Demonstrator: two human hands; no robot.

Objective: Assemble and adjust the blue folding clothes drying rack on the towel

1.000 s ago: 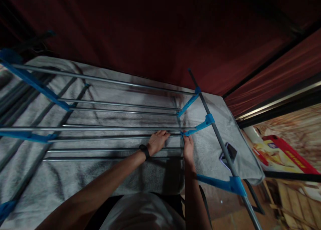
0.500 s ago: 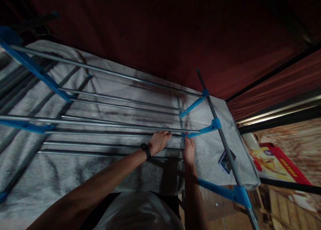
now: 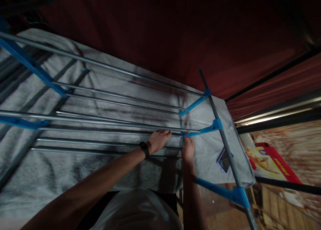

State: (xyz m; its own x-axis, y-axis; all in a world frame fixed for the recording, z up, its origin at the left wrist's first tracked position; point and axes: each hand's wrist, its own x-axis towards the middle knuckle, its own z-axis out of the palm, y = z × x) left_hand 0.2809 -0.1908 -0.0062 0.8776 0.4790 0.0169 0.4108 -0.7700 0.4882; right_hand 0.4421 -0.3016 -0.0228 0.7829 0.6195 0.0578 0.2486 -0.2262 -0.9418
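A metal drying rack with grey rails (image 3: pixel 112 123) and blue plastic joints (image 3: pixel 208 127) stands over a grey towel-covered surface (image 3: pixel 75 169). My left hand (image 3: pixel 157 140), with a black band on the wrist, has its fingers curled over a rail near the rack's right end. Just to its right, my right hand (image 3: pixel 188 149) is closed on the rail's end at a blue joint.
A phone (image 3: pixel 224 160) lies on the towel under the rack's slanted right pole (image 3: pixel 225 143). Dark red curtains (image 3: pixel 163 32) hang behind. At the lower right sit a red printed box (image 3: pixel 271 163) and wooden slats (image 3: pixel 276 203).
The view has drifted a little; the rack sits slightly further left and lower in frame. Both hands keep their hold on the same rail.
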